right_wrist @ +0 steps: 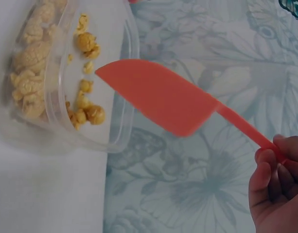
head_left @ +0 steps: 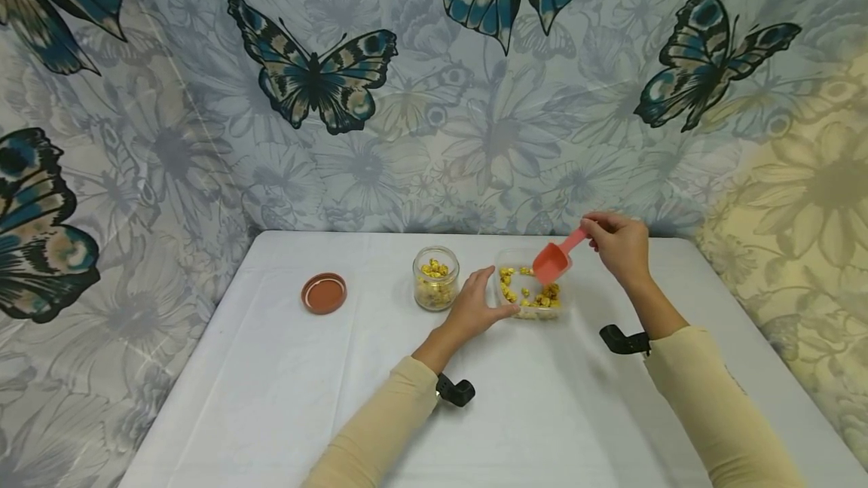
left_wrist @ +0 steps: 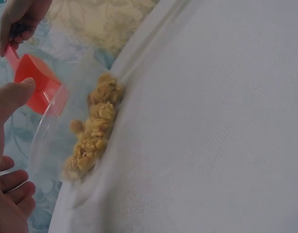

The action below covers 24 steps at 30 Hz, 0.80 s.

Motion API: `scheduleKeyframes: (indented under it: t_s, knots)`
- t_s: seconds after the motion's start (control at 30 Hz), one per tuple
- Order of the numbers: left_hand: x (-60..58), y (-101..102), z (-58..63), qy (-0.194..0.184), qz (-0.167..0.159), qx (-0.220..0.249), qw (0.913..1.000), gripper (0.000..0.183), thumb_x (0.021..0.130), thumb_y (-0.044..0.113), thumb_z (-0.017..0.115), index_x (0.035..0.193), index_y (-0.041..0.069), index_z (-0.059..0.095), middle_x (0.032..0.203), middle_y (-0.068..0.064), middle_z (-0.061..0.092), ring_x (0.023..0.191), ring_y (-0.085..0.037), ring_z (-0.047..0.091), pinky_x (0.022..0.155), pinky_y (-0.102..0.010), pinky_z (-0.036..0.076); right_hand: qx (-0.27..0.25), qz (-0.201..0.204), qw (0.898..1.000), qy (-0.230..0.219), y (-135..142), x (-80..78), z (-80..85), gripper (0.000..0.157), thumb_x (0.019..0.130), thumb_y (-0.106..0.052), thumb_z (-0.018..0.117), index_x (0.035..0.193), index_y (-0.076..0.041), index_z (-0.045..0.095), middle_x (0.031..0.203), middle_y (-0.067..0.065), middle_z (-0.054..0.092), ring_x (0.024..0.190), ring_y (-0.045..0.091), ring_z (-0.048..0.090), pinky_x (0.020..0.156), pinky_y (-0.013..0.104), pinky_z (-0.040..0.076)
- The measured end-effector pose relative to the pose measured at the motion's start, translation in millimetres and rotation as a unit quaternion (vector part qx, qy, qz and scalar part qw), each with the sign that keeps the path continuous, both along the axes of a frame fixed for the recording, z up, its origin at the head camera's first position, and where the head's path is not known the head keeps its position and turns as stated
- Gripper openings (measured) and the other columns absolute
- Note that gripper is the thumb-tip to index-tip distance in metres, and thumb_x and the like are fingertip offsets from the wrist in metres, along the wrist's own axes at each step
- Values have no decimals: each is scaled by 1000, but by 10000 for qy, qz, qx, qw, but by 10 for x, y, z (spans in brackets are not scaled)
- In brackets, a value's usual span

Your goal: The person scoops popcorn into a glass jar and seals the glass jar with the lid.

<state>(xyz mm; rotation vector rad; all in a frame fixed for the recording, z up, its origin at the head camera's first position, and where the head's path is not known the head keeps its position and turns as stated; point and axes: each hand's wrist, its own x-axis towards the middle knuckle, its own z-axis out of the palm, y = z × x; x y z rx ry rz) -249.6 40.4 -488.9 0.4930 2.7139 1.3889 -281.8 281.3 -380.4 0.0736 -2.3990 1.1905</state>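
Note:
My right hand [head_left: 618,245] pinches the handle of a red scoop [right_wrist: 156,97] by its end. The scoop's bowl tilts down over a clear plastic container [right_wrist: 131,127] with caramel popcorn [left_wrist: 96,127] scattered along its bottom. At the container's left side is my left hand [head_left: 476,306], its thumb and fingers spread apart. The thumb reaches to the container's near front corner and overlaps the scoop in the left wrist view. Left of this hand stands an uncapped glass jar [head_left: 436,298], partly filled with popcorn.
A brown round lid [head_left: 324,293] lies on the white-covered table [head_left: 271,398], left of the jar. Behind the table hangs a butterfly-patterned cloth [head_left: 434,164]. Black wrist cameras are strapped to both forearms.

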Motion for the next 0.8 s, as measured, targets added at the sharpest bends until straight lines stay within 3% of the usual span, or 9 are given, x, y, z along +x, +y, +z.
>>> scheduleKeyframes:
  t_s: [0.13, 0.27, 0.37, 0.5, 0.6, 0.8]
  knots:
    - [-1, 24, -25, -118, -20, -53, 9999, 86, 85, 46, 72, 151, 8, 33, 151, -14, 40, 139, -28, 42, 114, -43, 38, 381, 26, 9990, 247, -20, 7, -21, 26, 94, -14, 64, 104, 10, 71, 83, 26, 69, 56, -10, 49, 53, 5, 44]
    - [-3, 42, -64, -273, -21, -24, 9996, 87, 85, 47, 72, 152, 8, 31, 152, -14, 39, 140, -28, 41, 114, -43, 38, 776, 90, 9948, 655, -57, 8, -52, 20, 92, -7, 65, 100, 10, 71, 84, 28, 70, 59, -17, 45, 56, -1, 39]
    - [-7, 57, -95, -346, -25, -5, 9994, 88, 85, 48, 71, 152, 9, 30, 152, -13, 39, 140, -28, 41, 114, -44, 38, 1179, 161, 9876, 1028, -86, 9, -70, 16, 90, -2, 66, 97, 10, 72, 83, 28, 70, 62, 1, 59, 57, 1, 38]
    - [-12, 71, -116, -273, 13, -40, 9996, 87, 86, 49, 71, 152, 9, 31, 152, -13, 39, 140, -28, 41, 114, -44, 39, 1806, 374, 9742, 1297, -116, 1, -85, 13, 89, 0, 67, 96, 10, 73, 83, 27, 71, 68, 35, 66, 59, 27, 52]
    - [-13, 77, -120, -193, 48, -89, 9998, 87, 85, 49, 71, 152, 9, 31, 151, -14, 40, 139, -29, 42, 113, -44, 39, 2163, 624, 9665, 1235, -134, 4, -98, 13, 88, 1, 67, 97, 9, 73, 84, 25, 71, 69, 35, 65, 59, 45, 53]
    - [-12, 79, -113, -228, -5, -29, 9997, 84, 87, 46, 70, 152, 10, 32, 151, -13, 40, 139, -29, 42, 112, -45, 40, 2296, 1043, 9660, 561, -106, 3, -144, 14, 88, -2, 68, 99, 7, 73, 87, 22, 72, 68, 28, 63, 56, 31, 49]
